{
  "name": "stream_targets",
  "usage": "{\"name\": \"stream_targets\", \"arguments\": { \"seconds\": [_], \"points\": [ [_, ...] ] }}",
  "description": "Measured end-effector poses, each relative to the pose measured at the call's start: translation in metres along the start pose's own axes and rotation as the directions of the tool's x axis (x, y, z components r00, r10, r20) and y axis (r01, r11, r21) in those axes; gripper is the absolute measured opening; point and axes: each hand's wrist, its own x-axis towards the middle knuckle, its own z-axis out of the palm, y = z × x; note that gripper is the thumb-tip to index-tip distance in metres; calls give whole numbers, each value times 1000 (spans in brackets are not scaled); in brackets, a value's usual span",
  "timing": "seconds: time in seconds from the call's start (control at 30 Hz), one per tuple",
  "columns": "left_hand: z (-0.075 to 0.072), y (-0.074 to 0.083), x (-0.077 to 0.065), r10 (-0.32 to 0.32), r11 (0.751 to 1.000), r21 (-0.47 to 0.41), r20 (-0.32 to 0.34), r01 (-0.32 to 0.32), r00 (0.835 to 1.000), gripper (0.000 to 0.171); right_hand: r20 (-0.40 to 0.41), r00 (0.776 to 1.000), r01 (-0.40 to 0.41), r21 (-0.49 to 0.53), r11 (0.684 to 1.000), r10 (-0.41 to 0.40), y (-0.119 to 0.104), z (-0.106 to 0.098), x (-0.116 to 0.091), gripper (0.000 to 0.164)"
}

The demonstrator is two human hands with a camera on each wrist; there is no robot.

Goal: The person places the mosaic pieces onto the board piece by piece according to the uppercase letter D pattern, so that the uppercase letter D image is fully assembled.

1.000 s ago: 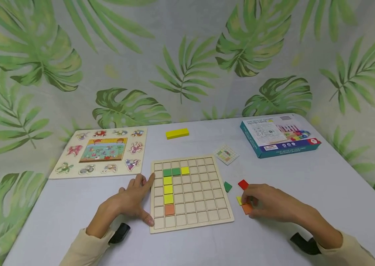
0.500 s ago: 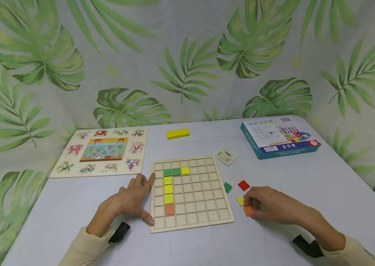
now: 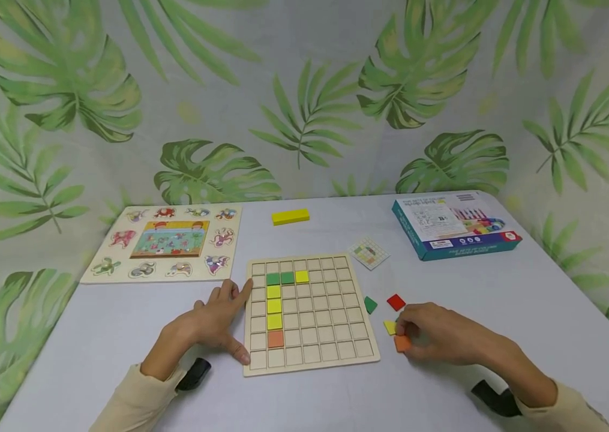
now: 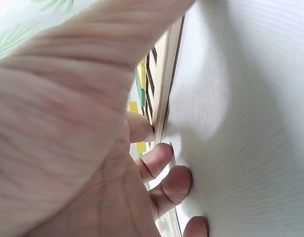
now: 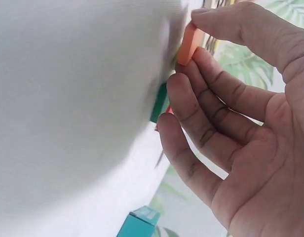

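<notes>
In the head view a wooden grid board (image 3: 321, 336) lies mid-table. Green, yellow and orange square tiles fill some of its cells near the left side. My left hand (image 3: 215, 324) spans the board's left edge, thumb and index finger spread and touching it; the left wrist view shows the other fingers (image 4: 176, 183) resting beside that edge. Right of the board, my right hand (image 3: 434, 336) pinches an orange tile (image 5: 190, 44) between thumb and fingertips. Around it lie a yellow tile (image 3: 389, 327), a red tile (image 3: 396, 302) and a green tile (image 3: 371, 305).
A small pattern card (image 3: 369, 253) lies behind the board's right corner. Farther back are a teal-sided box (image 3: 455, 225) and a yellow block (image 3: 290, 216). A sea-animal peg puzzle (image 3: 161, 273) lies at the back left. A leaf-print cloth (image 3: 315, 150) hangs behind the table.
The right hand has shifted very slightly with the orange tile, and the red tile shows more fully. The left hand holds its place at the board's edge. The head view has tilted slightly.
</notes>
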Motion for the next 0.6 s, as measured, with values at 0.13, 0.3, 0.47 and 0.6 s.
{"name": "stream_targets", "arguments": {
  "seconds": [0.13, 0.3, 0.47, 0.6],
  "points": [
    [-1, 0, 1, -5, 1000, 8, 12, 5, 1000, 146, -18, 999, 34, -19, 999, -34, -5, -3, 3, 16],
    [-2, 2, -1, -10, 1000, -5, 14, 10, 1000, 145, -61, 995, 71, -58, 996, -74, -17, -5, 14, 15],
    [-2, 2, 0, -13, 1000, -2, 7, 13, 1000, 145, -65, 991, 115, -52, 992, -118, -32, -2, 29, 16],
    [0, 2, 1, -12, 1000, -14, 5, 12, 1000, 146, -71, 984, 157, -50, 986, -161, -43, 1, 40, 14]
  ]
}}
